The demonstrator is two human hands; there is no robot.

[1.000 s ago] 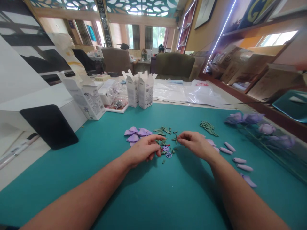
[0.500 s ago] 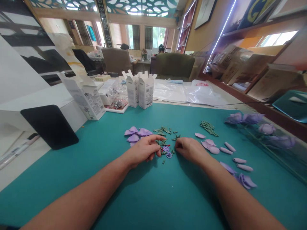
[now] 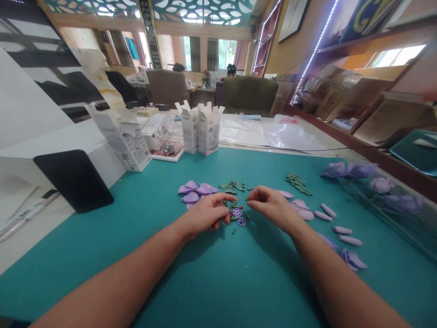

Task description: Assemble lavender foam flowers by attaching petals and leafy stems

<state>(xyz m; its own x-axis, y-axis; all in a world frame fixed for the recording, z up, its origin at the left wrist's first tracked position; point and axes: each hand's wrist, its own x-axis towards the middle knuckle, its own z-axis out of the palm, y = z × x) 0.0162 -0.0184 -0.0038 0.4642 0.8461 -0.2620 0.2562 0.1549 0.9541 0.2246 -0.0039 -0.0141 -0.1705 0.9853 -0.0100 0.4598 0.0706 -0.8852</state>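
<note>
My left hand (image 3: 205,215) rests with curled fingers on a small heap of green foam pieces (image 3: 229,203), close to a purple slotted disc (image 3: 241,221) and a second purple disc (image 3: 236,212). Whether it grips anything is hidden. My right hand (image 3: 273,207) hovers just beyond, thumb and forefinger pinched on what looks like a tiny green sepal, mostly hidden. Lilac foam petals (image 3: 196,189) lie left of the heap, and more (image 3: 300,205) lie right of my right hand. A bundle of green stems (image 3: 298,184) sits further out.
Both hands work over a teal cutting mat (image 3: 136,269). Finished purple flowers (image 3: 362,170) lie at its right edge, beside lilac petal rolls (image 3: 344,236). White boxes (image 3: 209,130), a parts tray (image 3: 167,156) and plastic sheets (image 3: 287,135) stand beyond. A black pad (image 3: 73,181) lies left. Two people (image 3: 179,68) sit far off.
My right hand has lifted and moved slightly forward, its fingers now pinched. The green star-shaped piece by it no longer shows on the mat. My left hand has barely moved.
</note>
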